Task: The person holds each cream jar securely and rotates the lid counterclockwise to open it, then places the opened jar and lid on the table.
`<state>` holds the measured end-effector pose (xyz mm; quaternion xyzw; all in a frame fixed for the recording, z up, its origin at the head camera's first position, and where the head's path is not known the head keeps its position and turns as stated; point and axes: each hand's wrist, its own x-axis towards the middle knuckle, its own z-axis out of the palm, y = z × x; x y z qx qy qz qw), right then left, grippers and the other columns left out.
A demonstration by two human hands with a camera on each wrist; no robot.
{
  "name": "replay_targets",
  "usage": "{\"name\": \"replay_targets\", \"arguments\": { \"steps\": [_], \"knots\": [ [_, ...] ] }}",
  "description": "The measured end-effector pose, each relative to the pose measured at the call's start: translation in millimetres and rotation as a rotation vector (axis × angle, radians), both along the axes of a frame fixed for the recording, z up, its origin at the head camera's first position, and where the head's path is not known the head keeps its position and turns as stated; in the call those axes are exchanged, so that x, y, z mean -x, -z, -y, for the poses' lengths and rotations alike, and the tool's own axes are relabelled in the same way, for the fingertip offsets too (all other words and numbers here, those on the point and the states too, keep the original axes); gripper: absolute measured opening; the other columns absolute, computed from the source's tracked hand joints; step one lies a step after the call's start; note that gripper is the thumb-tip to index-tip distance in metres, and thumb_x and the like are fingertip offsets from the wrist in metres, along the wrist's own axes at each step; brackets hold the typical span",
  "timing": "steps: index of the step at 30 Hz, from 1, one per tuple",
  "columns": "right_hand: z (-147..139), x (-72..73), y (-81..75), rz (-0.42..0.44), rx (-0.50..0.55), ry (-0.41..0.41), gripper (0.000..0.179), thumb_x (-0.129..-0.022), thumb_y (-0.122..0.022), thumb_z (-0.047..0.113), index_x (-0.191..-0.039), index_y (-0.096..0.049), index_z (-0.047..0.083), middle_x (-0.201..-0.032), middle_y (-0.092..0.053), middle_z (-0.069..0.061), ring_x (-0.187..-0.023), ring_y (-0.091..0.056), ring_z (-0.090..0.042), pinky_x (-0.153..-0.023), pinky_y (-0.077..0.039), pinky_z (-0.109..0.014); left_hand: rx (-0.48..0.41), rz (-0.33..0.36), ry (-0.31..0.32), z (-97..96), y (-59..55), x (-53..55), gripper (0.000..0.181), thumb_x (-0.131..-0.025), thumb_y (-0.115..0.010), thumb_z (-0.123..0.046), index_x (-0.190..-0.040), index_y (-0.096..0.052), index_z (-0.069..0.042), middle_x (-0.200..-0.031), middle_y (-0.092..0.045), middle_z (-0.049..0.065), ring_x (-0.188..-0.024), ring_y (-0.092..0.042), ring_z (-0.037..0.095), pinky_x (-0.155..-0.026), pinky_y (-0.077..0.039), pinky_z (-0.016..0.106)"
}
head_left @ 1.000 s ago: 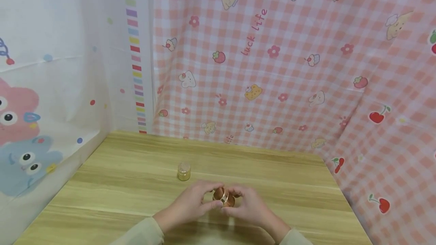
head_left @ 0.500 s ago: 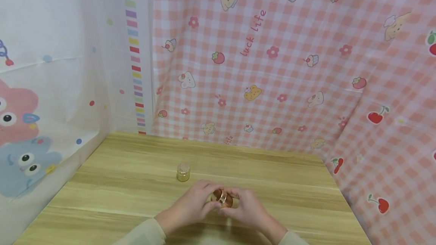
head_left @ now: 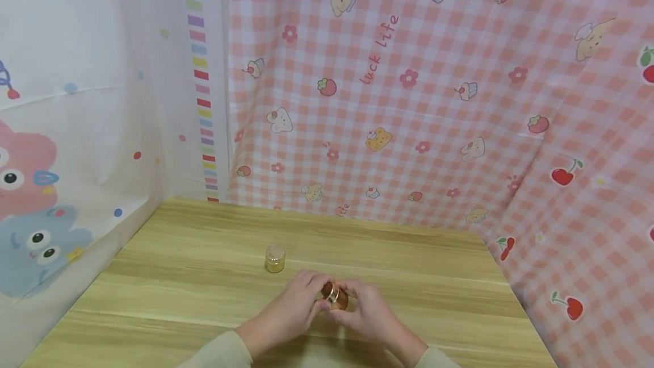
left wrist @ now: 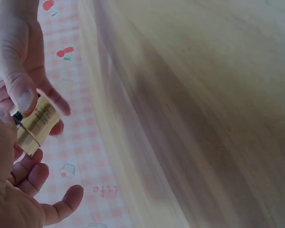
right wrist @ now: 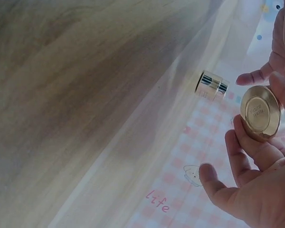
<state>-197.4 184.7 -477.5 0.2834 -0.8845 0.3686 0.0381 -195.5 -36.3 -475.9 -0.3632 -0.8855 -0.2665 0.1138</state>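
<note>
A small gold round jar (head_left: 335, 295) with a seam around its side is held tilted between both hands above the wooden table. My left hand (head_left: 293, 306) pinches its left end with thumb and fingertips. My right hand (head_left: 373, 312) holds the right end between thumb and fingers. The left wrist view shows the shiny wall of the held jar (left wrist: 42, 124), with dark lettering and a line between lid and body. Seen from the right wrist, its flat round end (right wrist: 260, 113) bears raised lettering. Fingers cover parts of its rim.
A second gold jar (head_left: 275, 259) stands upright on the wooden table (head_left: 194, 277), beyond my left hand. A pink checked cloth (head_left: 388, 101) hangs behind and to the right. A white printed cloth (head_left: 102, 72) hangs on the left.
The hands have come slightly closer together around the held jar, and the left fingers have shifted over its end. The standing jar stays where it was.
</note>
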Motion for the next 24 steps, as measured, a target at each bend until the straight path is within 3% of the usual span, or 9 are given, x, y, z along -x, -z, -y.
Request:
{"name": "replay_targets", "arguments": {
  "steps": [5,8,11,15,24],
  "knots": [
    [1.3,0.1,2.0,-0.060,-0.014,-0.006,0.038,-0.091,-0.086,0.020,-0.124,-0.075,0.005,-0.119,-0.081,-0.005,-0.108,-0.075,-0.017,-0.102,-0.063,-0.043,0.002,0.023,-0.019,-1.9,2.5,-0.4,0.036,-0.107,-0.057,-0.035,-0.130,-0.060,-0.008,-0.123,-0.067,0.003,-0.119,-0.059,0.020,-0.105,-0.055,0.043],
    [0.0,1.0,2.2,-0.022,-0.011,0.010,0.038,-0.092,-0.086,0.024,-0.124,-0.075,0.007,-0.119,-0.081,-0.002,-0.111,-0.075,-0.016,-0.106,-0.061,-0.045,-0.019,0.077,-0.013,-0.2,3.5,-0.2,0.044,-0.108,-0.056,-0.039,-0.137,-0.058,-0.006,-0.131,-0.067,0.004,-0.127,-0.060,0.024,-0.111,-0.054,0.047],
    [-2.8,2.8,0.6,0.030,0.023,0.036,0.042,-0.089,-0.089,0.027,-0.124,-0.074,0.009,-0.123,-0.079,-0.003,-0.120,-0.073,-0.023,-0.112,-0.056,-0.054,-0.068,0.096,-0.012,3.6,3.8,0.4,0.053,-0.107,-0.060,-0.039,-0.148,-0.055,-0.005,-0.143,-0.065,0.009,-0.137,-0.059,0.029,-0.116,-0.052,0.052],
    [-7.4,4.9,-3.3,0.050,0.059,0.078,0.046,-0.083,-0.094,0.024,-0.122,-0.073,0.014,-0.127,-0.075,-0.003,-0.127,-0.068,-0.032,-0.113,-0.052,-0.062,-0.127,0.070,-0.005,10.2,2.5,1.9,0.054,-0.103,-0.071,-0.031,-0.149,-0.057,-0.007,-0.149,-0.065,0.009,-0.142,-0.058,0.033,-0.116,-0.052,0.056],
    [-10.7,6.5,-3.1,0.025,0.024,0.118,0.044,-0.079,-0.096,0.020,-0.118,-0.076,0.019,-0.122,-0.076,0.006,-0.125,-0.065,-0.026,-0.110,-0.054,-0.060,-0.141,0.054,0.030,13.1,0.5,6.4,0.049,-0.098,-0.078,-0.021,-0.144,-0.064,-0.011,-0.143,-0.070,0.006,-0.143,-0.058,0.040,-0.115,-0.051,0.061]
  ]
}}
